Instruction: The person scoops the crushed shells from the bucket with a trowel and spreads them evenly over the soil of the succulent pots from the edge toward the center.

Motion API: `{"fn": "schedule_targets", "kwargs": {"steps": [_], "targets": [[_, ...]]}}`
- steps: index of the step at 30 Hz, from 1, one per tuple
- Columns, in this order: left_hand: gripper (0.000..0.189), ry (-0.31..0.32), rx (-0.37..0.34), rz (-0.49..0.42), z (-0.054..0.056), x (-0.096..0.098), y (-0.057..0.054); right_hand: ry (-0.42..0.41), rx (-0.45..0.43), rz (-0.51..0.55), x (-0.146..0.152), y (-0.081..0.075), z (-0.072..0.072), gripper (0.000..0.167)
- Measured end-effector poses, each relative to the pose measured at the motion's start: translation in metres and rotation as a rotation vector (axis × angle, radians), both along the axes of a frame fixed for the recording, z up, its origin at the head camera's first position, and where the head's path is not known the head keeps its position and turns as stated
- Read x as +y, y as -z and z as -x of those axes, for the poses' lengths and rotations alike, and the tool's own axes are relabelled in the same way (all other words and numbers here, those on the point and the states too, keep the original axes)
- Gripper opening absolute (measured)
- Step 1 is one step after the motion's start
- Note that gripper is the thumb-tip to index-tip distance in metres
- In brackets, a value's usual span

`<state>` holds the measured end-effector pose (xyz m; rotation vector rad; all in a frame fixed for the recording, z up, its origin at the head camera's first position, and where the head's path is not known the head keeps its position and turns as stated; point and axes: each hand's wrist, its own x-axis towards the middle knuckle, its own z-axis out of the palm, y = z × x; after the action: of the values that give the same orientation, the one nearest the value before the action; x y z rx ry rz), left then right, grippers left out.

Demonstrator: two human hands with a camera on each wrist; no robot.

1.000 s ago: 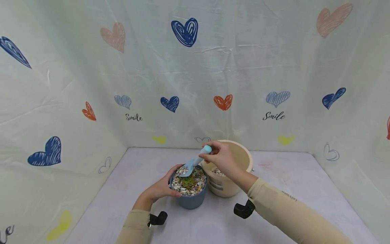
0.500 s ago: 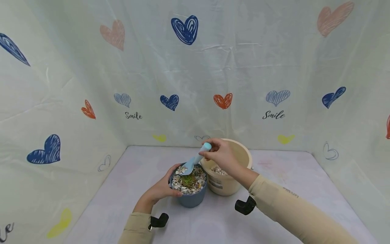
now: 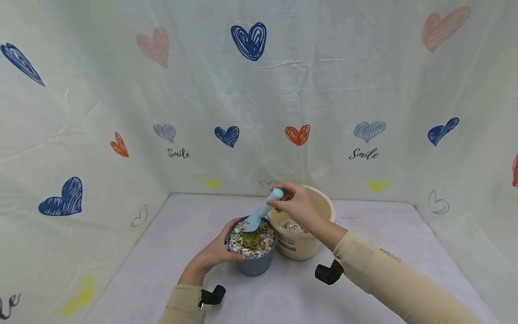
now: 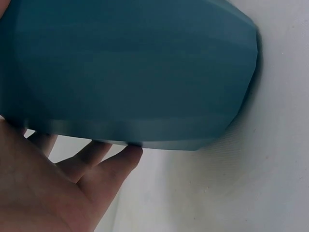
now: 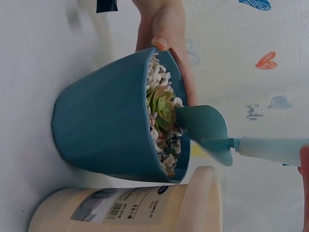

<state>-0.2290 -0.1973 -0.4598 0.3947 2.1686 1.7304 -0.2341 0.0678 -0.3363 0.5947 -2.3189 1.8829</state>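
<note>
A blue-grey flower pot (image 3: 254,266) stands on the table, holding a small green succulent (image 3: 251,240) ringed by pale and coloured pebbles (image 3: 259,250). My left hand (image 3: 218,247) grips the pot from its left side, thumb at the front of the rim. In the left wrist view several fingertips (image 4: 133,153) touch its wall. Between thumb and fingers, my right hand (image 3: 297,204) holds the handle of a light blue hand trowel (image 3: 265,210). The trowel's blade (image 5: 205,130) points down into the pot, its tip at the pebbles behind the succulent.
Directly right of the pot stands a cream bucket (image 3: 297,249) with a printed label (image 5: 116,208) and more pebbles (image 3: 293,226) inside. The pale table (image 3: 364,270) ends at a white curtain (image 3: 332,99) printed with hearts.
The trowel's blade has shifted slightly right and tilted up a little, and fewer pebbles lie on it. The left hand stays on the pot.
</note>
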Motion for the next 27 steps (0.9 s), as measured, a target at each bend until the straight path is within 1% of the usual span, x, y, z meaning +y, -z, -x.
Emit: {"fn": "schedule_targets", "kwargs": {"steps": [5,9,12,18,22,27], "targets": [[0.113,-0.01,0.022,0.002,-0.002,0.003,-0.001,0.007,0.006,-0.016,0.003,-0.001,0.001,0.033],[0.113,-0.043,0.034,0.007,-0.005,0.006,-0.001,0.012,0.017,-0.034,0.003,-0.001,0.002,0.033],[0.113,-0.066,0.035,0.008,-0.008,0.007,-0.001,0.011,0.016,-0.039,0.003,-0.002,0.003,0.033],[0.114,-0.105,0.036,0.006,-0.01,0.012,0.001,0.017,0.031,-0.032,0.002,-0.004,0.004,0.033],[0.116,-0.121,0.035,0.011,-0.012,0.013,0.003,0.01,0.029,-0.033,0.002,-0.005,0.005,0.033],[0.115,-0.133,0.038,0.013,-0.014,0.013,0.002,0.001,0.03,-0.053,0.0,-0.007,0.005,0.033]]}}
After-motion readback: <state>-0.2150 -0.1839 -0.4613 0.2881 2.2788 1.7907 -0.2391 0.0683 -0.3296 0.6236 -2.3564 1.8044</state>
